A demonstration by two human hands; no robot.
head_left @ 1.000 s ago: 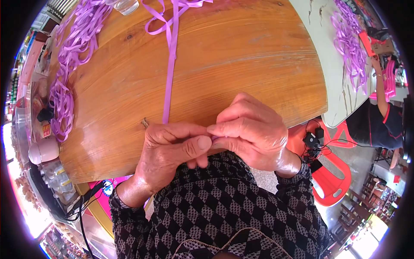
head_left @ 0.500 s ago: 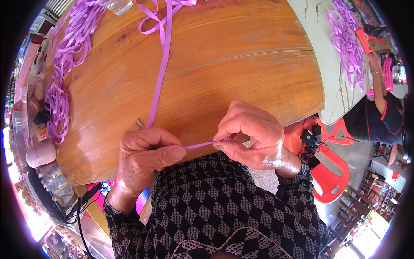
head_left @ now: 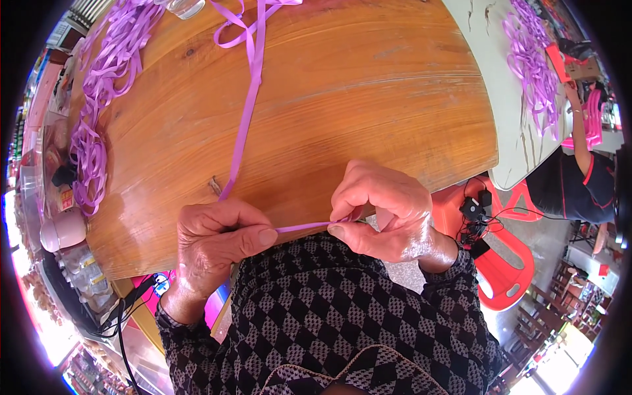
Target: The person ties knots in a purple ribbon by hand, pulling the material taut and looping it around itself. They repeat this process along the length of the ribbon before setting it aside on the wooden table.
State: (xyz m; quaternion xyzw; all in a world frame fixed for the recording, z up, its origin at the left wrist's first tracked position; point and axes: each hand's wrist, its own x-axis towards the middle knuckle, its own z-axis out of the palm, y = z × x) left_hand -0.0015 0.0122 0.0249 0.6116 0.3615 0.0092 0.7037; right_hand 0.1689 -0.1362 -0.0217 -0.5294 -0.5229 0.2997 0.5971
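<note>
A narrow purple ribbon (head_left: 245, 125) runs down the wooden table (head_left: 368, 105) from a looped part near the far edge. My left hand (head_left: 220, 240) pinches it between thumb and forefinger at the table's near edge. From there a short, taut length stretches across to my right hand (head_left: 382, 214), whose thumb and fingertips are closed on the ribbon. What the ribbon's end looks like behind the right fingers is hidden.
Purple ribbon heaps lie along the left edge (head_left: 89, 155) and on a pale table (head_left: 526, 72) at right. A clear cup (head_left: 184, 8) stands far off. Cables and black adapters (head_left: 471, 209) rest on a red stool (head_left: 503, 270). Another person (head_left: 573, 184) is at far right.
Both hands remain pinched on the ribbon. The left hand has shifted slightly left and the right hand slightly down, and the stretch of ribbon between them is a little longer.
</note>
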